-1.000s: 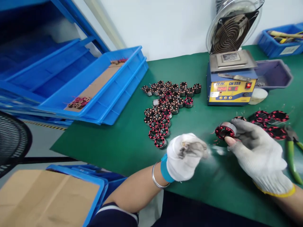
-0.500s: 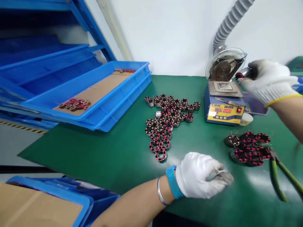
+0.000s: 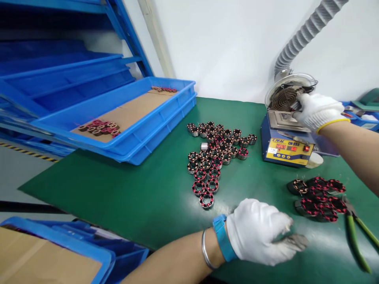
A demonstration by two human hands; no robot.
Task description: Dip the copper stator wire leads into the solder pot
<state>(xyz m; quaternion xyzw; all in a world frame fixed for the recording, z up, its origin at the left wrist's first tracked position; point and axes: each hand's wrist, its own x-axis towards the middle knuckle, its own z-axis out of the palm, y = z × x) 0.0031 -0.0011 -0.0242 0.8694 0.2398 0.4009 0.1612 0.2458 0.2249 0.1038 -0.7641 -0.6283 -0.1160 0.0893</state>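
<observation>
Right hand (image 3: 319,109), gloved, is up at the blue-and-yellow unit (image 3: 284,152), fingers pinching a wound core (image 3: 296,105) just above the metal top plate (image 3: 276,120), in front of the round fan guard (image 3: 284,98). So the plate is below the fingers, the core between them and the guard. Right hand is by far the nearer one; left is well apart, low on the green counter (image 3: 142,197). Core's long axis: can't tell, glove covers most of it. What shows is a small greyish, metallic-looking bit; whether it touches the plate isn't clear from here.

Left hand (image 3: 257,232), also gloved, fingers half curled, gap between thumb and index, nothing seen in it. Nearest to it: the dark cluster of cores (image 3: 318,193), up and to the right, red windings mostly, one coppery. Green-handled pliers (image 3: 352,236) lie against that cluster's right side. Middle of the counter has the bigger group of cores (image 3: 211,152), silver-sided rings, copper and red windings, one on its side.
</observation>
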